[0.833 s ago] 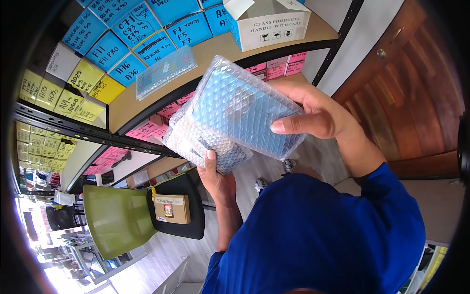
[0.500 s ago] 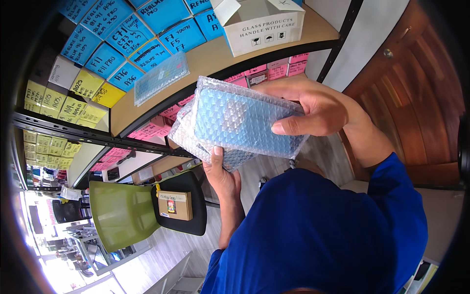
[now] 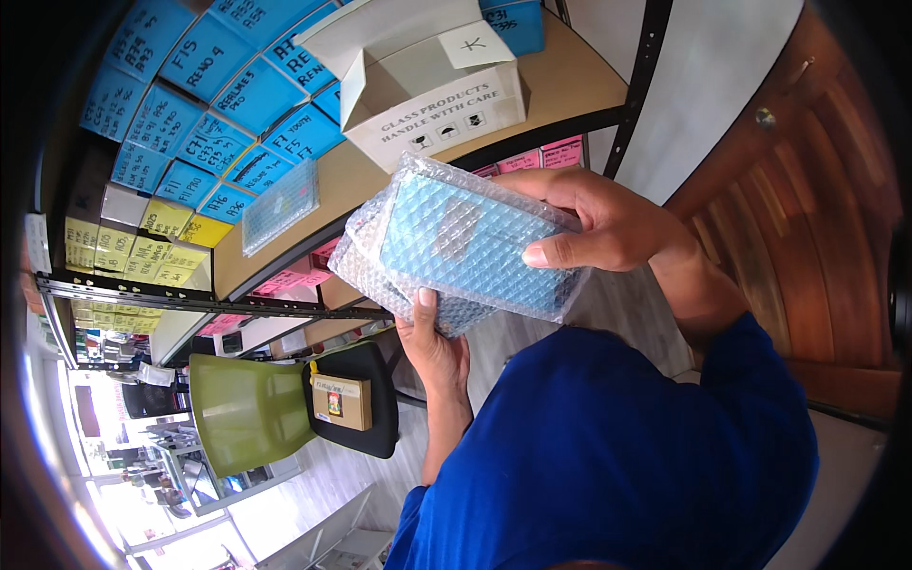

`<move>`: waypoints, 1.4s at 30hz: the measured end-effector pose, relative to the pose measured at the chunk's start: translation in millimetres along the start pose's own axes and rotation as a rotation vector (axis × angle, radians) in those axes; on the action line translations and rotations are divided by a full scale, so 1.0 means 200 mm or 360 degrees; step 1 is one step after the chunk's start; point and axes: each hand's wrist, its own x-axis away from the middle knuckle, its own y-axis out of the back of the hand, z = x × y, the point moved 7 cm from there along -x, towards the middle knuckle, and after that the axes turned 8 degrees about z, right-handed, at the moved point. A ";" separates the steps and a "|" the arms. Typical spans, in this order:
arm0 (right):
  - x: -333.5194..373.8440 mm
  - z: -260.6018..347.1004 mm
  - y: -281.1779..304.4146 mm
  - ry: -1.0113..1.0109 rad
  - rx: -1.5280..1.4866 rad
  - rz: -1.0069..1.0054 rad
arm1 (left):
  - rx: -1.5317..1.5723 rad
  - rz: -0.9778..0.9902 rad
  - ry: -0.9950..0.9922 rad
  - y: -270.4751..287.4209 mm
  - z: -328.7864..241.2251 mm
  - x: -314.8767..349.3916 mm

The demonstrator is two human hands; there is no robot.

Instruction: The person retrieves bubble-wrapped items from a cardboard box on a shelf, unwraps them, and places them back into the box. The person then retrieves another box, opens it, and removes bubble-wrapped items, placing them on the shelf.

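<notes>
My right hand (image 3: 603, 223) grips a flat bubble-wrapped packet (image 3: 475, 233) with light blue contents, its thumb on top and its fingers hidden behind the far edge. Beneath and to the left of it are more bubble-wrapped packets (image 3: 366, 252), pale and partly covered. My left hand (image 3: 432, 342) clasps these from below with the thumb on top; its other fingers are mostly hidden underneath. The upper packet overlaps the lower ones, all held in the air in front of the shelf.
On the shelf board (image 3: 575, 81) stand an open white carton (image 3: 432, 109) and another bubble-wrapped packet (image 3: 282, 207). Blue boxes (image 3: 237, 95) and yellow boxes (image 3: 114, 242) are stacked at left. A green chair (image 3: 247, 413) carries a brown box (image 3: 344, 404). A wooden door (image 3: 807, 190) is at right.
My view has shifted, so the carton and shelf appear farther left and more of the carton's open top shows. Both hands keep their hold; the upper packet is tilted slightly more.
</notes>
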 end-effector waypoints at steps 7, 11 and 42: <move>0.15 -0.06 0.13 0.0058 -0.0138 -0.0015 | -0.0067 -0.0020 0.0021 -0.15 0.12 -0.01; 0.23 -0.08 0.19 0.0046 -0.0123 -0.0042 | -0.0071 -0.0036 -0.0008 -0.22 0.21 0.00; 0.11 -0.56 -0.08 -0.0106 -0.0867 -0.0797 | -0.0922 0.0287 -0.0154 -0.36 -0.05 -0.07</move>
